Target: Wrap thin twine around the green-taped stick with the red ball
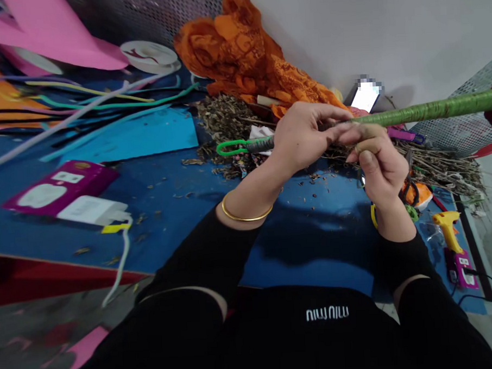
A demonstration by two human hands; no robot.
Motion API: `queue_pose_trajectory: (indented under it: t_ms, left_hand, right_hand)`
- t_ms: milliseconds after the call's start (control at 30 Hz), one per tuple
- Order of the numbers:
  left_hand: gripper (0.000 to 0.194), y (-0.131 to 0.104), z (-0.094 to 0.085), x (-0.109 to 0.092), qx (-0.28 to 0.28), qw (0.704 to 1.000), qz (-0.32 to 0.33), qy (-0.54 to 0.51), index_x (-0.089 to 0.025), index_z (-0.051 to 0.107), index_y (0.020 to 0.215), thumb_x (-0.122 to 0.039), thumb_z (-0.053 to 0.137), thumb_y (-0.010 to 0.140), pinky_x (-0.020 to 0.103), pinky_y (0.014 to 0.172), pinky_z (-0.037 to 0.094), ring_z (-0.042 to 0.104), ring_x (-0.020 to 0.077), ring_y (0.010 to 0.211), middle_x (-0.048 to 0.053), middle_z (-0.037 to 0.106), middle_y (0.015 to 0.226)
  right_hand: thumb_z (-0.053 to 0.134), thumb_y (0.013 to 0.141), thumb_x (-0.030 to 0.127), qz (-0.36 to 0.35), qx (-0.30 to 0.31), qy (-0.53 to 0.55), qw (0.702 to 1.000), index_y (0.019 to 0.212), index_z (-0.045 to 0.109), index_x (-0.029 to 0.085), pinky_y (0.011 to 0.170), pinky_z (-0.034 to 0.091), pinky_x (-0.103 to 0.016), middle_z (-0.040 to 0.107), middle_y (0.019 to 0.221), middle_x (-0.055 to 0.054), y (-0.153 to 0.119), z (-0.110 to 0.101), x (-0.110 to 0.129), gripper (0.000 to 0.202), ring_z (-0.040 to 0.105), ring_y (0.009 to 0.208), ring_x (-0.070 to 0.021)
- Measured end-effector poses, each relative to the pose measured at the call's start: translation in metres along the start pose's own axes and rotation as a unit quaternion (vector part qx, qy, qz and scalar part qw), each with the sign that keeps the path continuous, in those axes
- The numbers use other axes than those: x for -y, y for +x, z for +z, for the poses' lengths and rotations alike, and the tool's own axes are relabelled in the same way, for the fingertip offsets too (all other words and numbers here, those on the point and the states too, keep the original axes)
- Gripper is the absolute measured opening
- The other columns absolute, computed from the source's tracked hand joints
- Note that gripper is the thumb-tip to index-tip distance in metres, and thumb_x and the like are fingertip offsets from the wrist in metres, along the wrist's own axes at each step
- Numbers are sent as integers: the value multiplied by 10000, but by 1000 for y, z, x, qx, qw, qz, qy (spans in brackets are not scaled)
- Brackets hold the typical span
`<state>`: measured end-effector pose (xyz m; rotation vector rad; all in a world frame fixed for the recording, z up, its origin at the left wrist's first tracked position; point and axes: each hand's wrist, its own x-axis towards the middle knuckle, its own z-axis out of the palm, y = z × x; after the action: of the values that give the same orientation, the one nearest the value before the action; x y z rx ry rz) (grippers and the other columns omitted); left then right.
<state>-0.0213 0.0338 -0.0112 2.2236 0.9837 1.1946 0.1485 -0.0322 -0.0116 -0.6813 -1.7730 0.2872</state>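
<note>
A long green wrapped stick runs from the centre toward the right edge, tilted slightly upward. Its left part passes under my left hand, whose fingers are closed round it. Beyond that hand, a grey wound section ends in a bright green loop. My right hand is just right of my left, its fingers bent and pressed together at the underside of the stick; what they pinch is too small to make out. The fingertips of both hands nearly meet where the green wrapping begins.
Dried plant matter and an orange cloth lie behind my hands. Pipe cleaners and a blue sheet are at left, near a purple box. A lit phone leans on the wall. At right is a yellow glue gun.
</note>
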Motion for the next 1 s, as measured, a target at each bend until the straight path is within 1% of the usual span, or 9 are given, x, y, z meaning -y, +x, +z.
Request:
queue_pose_trajectory:
  t_ms: [67,133,200,300,533,667,800,867,1000]
  left_hand:
    - [292,1,3,-4,-33,998,-44,-23,-183,808,1175,-346,711,954,302,802,609,760,172,921,-2,854,1084]
    - [275,0,5,-9,-44,997,-65,1,-209,811,1163,-307,755,912,307,806,594,748,168,895,-25,854,1048]
    - [251,0,7,-13,-50,995,-74,36,-217,815,1145,-294,757,914,325,807,579,743,179,877,-21,853,1020]
    - [207,-2,11,-15,-58,994,-67,61,-238,835,1097,-284,754,912,361,824,559,765,220,932,1,856,1036]
    - [222,-6,18,-8,-51,997,-22,50,-233,826,1105,-301,680,952,350,753,542,714,200,813,31,837,956]
    - [214,-4,19,-2,-34,999,-18,24,-267,832,1082,-316,689,930,331,722,530,683,184,763,8,833,927]
    - [212,-2,18,0,-37,998,-28,51,-287,838,1062,-324,692,914,330,729,523,691,197,791,3,831,926]
    - [211,-2,16,-1,-42,996,-17,77,-291,839,1057,-324,683,917,337,751,524,708,212,839,9,834,947]
    - [226,-4,17,-2,-33,992,17,124,-293,835,1068,-323,658,930,358,811,531,734,240,947,21,834,1022]
  right_hand:
    - [510,1042,630,33,-23,52,998,740,618,263,894,619,-463,579,709,-20,-3,9,-13,487,651,756,-190]
    - [454,1017,742,92,-88,56,990,705,548,262,734,600,-416,434,606,4,-5,16,-21,580,547,612,-169]
    - [437,1015,755,128,-148,34,980,709,518,260,630,537,-358,367,606,14,-8,21,-22,587,472,567,-147]
    - [494,1024,688,142,-178,27,973,718,500,252,578,480,-308,359,638,16,-8,21,-12,533,433,560,-124]
    - [569,1037,574,136,-182,63,972,713,469,237,617,509,-285,365,650,22,-11,18,14,478,449,579,-112]
    - [531,1052,595,133,-173,25,976,718,454,236,582,477,-279,377,643,19,-14,23,17,496,458,585,-119]
    - [548,1048,586,123,-174,42,976,724,489,238,547,464,-275,401,635,27,-10,22,15,479,432,542,-105]
    - [554,1038,607,117,-159,28,980,725,534,245,608,531,-303,434,638,22,-6,16,12,478,507,573,-120]
    - [581,1018,597,104,-151,-8,983,760,629,266,884,632,-425,575,706,-6,3,-2,4,422,709,804,-194]
